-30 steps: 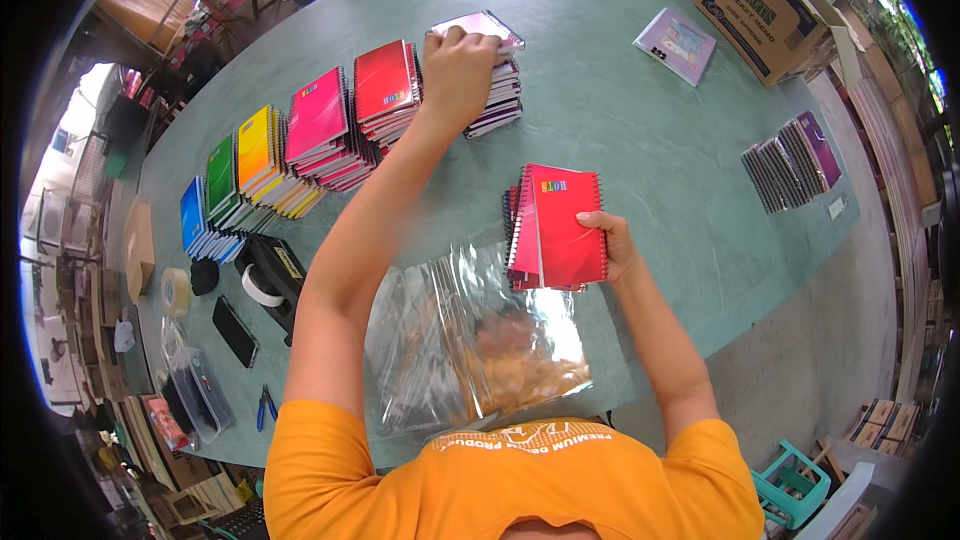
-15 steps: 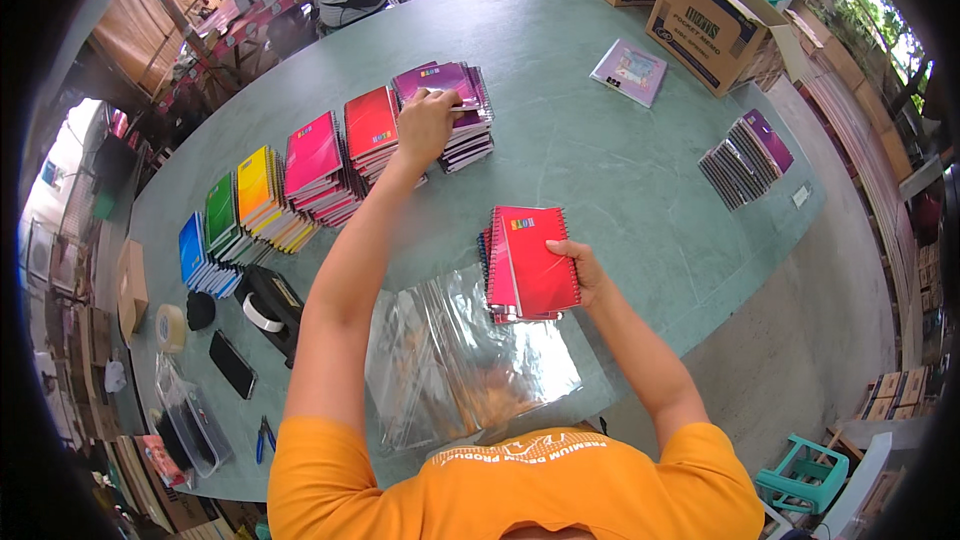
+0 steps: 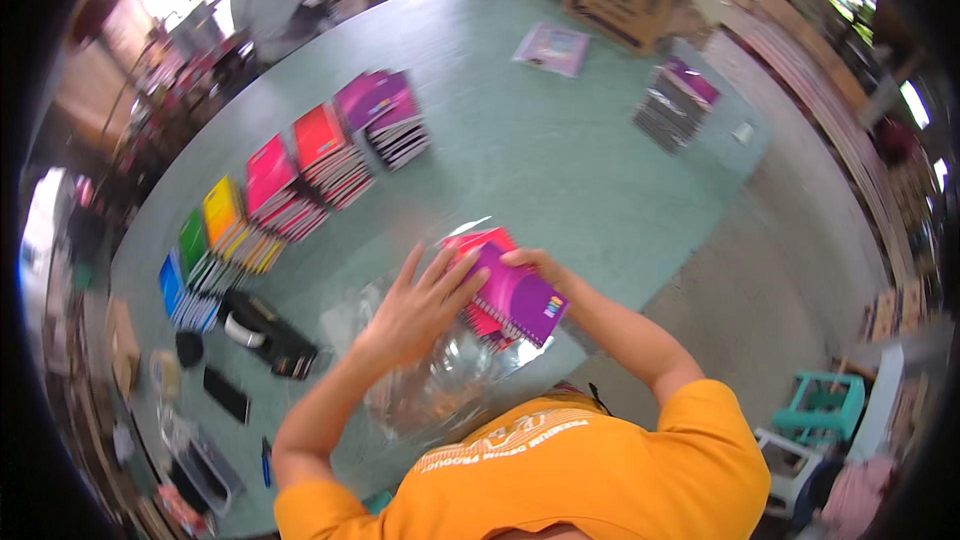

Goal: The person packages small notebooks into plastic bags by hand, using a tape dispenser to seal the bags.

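In front of me my right hand (image 3: pixel 538 272) grips a small stack of spiral notebooks by its far right edge. A purple spiral notebook (image 3: pixel 525 295) lies on top, turned askew, with red notebooks (image 3: pixel 482 318) showing beneath it. My left hand (image 3: pixel 420 308) is at the stack's left side, fingers stretched and spread, the tips touching the purple cover. Under both hands a clear plastic sheet or bag (image 3: pixel 430 395) lies crumpled on the green table (image 3: pixel 500 130). Motion blurs the picture somewhat.
A row of notebook stacks runs along the left: purple (image 3: pixel 385 105), red (image 3: pixel 320 135), pink (image 3: pixel 270 170), yellow, green and blue. Nearby are a black case (image 3: pixel 265 330), phone (image 3: pixel 227 395) and tape roll (image 3: pixel 163 372). Another stack (image 3: pixel 675 110) and a carton (image 3: pixel 620 0) stand far right.
My left hand has come back from the purple stack to the notebooks in front of me. A purple notebook now tops the red ones, and the stack has tilted. The view has shifted.
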A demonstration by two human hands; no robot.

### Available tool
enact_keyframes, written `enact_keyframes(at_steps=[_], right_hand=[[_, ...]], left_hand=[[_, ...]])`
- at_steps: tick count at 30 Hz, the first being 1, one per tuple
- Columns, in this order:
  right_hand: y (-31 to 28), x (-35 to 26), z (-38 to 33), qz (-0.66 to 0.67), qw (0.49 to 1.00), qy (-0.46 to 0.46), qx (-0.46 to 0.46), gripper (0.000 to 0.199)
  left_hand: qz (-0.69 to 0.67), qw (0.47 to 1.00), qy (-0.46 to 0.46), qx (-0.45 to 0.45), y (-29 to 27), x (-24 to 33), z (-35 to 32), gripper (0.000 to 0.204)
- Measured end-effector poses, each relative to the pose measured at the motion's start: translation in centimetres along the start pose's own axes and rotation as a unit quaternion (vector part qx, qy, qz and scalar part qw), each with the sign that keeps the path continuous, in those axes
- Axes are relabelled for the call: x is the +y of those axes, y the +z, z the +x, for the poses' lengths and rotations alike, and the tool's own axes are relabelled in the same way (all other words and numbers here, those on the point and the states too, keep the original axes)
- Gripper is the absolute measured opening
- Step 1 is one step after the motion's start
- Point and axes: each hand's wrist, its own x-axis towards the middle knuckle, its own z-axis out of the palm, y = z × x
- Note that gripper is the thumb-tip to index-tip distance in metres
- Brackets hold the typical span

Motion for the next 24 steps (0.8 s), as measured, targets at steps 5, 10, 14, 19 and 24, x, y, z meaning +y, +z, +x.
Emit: enact_keyframes(at_steps=[5,10,14,19,24], right_hand=[[3.5,3.0,2.8,-0.198,0.974,-0.013,0.113,0.057],[7.0,2.8,3.7,-0.183,0.973,-0.013,-0.138,0.084],[3.1,10.3,3.8,-0.526,0.823,-0.208,-0.053,0.098],[0.1,13.7,7.2,-0.505,0.834,-0.208,0.078,0.105],[4.5,13.7,7.4,-0.538,0.782,-0.312,0.042,0.096]], left_hand=[[-0.109,0.964,-0.050,0.238,6.0,3.0,-4.2,0.074],[-0.609,0.633,-0.344,0.333,8.8,4.9,-8.6,0.089],[-0.549,0.673,-0.386,0.309,12.1,5.5,-11.3,0.102],[-0.438,0.762,-0.371,0.300,15.5,4.8,-12.6,0.110],[-0.486,0.662,-0.438,0.365,11.5,6.5,-13.4,0.101]])
